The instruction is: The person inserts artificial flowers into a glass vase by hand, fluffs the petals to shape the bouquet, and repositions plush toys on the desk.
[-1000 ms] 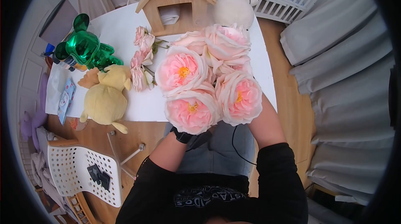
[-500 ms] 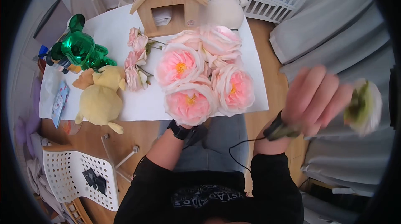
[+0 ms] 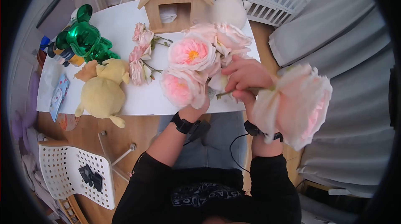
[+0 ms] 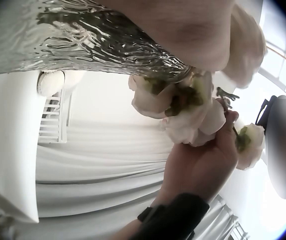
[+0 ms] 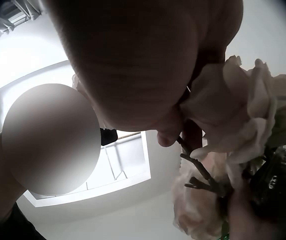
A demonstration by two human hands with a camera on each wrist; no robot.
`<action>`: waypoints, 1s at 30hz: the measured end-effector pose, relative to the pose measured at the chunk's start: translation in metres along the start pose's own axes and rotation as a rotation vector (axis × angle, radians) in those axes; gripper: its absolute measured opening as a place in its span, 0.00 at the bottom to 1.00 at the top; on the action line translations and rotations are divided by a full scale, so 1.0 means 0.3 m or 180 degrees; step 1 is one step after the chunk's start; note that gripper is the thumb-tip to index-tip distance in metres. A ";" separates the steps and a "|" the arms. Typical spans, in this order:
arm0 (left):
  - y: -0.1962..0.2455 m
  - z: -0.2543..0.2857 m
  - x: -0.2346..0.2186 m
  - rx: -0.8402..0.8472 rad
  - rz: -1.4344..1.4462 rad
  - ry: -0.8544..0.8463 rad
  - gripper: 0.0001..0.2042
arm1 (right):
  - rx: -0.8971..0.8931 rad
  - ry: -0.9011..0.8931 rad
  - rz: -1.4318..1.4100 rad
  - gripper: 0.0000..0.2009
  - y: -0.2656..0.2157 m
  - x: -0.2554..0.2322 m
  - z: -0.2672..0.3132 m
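Half a second ago our right hand point(image 3: 246, 77) was swung out wide toward the curtain with a blurred bloom; now it is back over the table edge, beside the bouquet point(image 3: 200, 69), and the large pink rose point(image 3: 298, 105) it carries hangs out to the right with its head turned sideways. We pinch that rose's green stem point(image 3: 240, 91) between curled fingers and thumb, the stem running level from the hand to the flower. Our left hand point(image 3: 193, 108) is mostly hidden under the blooms in the head view; the left wrist view shows it wrapped around a silvery crinkled wrap point(image 4: 98, 37) from which the flowers rise, so it grips the bouquet from below. The bouquet now shows fewer open faces than before, one rose having left it. It stands above the near edge of the white table point(image 3: 121, 23). On the table lie loose small pink flowers point(image 3: 140, 59), a yellow plush toy point(image 3: 102, 92), a shiny green bear figure point(image 3: 83, 38) and a wooden toy house point(image 3: 175, 0).
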State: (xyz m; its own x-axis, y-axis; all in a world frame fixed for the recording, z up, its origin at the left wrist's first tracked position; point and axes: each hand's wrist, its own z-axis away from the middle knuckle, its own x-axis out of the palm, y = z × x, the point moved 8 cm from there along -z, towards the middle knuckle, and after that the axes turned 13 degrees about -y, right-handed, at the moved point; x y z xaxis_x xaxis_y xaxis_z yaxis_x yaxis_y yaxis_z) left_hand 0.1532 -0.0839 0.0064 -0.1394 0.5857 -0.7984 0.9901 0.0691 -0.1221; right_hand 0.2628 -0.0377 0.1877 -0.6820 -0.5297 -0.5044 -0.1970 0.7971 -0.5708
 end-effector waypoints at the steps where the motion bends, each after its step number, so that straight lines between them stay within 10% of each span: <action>1: 0.004 -0.017 0.008 -0.0016 0.0408 0.0008 0.22 | -0.0036 -0.0008 0.0173 0.09 0.025 0.003 0.012; 10: -0.026 -0.001 0.094 -0.0099 0.2178 -0.0223 0.20 | 0.0673 0.0808 -0.0340 0.08 0.186 0.010 0.106; 14: -0.028 0.031 0.237 -0.0310 0.4163 -0.0387 0.24 | 0.0718 -0.0853 0.1559 0.32 0.161 0.053 0.103; 16: -0.026 0.044 0.293 -0.0263 0.4562 -0.0557 0.28 | 0.0815 0.0162 0.0691 0.31 0.059 -0.004 0.069; 23: -0.008 -0.008 0.250 -0.0150 0.4006 -0.0997 0.31 | 0.0383 -0.0982 0.1837 0.18 0.067 0.054 0.025; 30: 0.018 0.026 0.335 -0.0182 0.3844 -0.1222 0.31 | 0.0329 -0.0784 0.1884 0.15 0.065 0.056 0.031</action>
State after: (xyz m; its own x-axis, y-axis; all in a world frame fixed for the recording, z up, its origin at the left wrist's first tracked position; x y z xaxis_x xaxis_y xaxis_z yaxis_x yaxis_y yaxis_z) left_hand 0.1444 -0.0309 -0.0790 0.8635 0.0297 -0.5035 0.4877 -0.3036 0.8185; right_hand 0.2540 -0.0338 0.1623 -0.4704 -0.0701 -0.8797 0.2398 0.9492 -0.2039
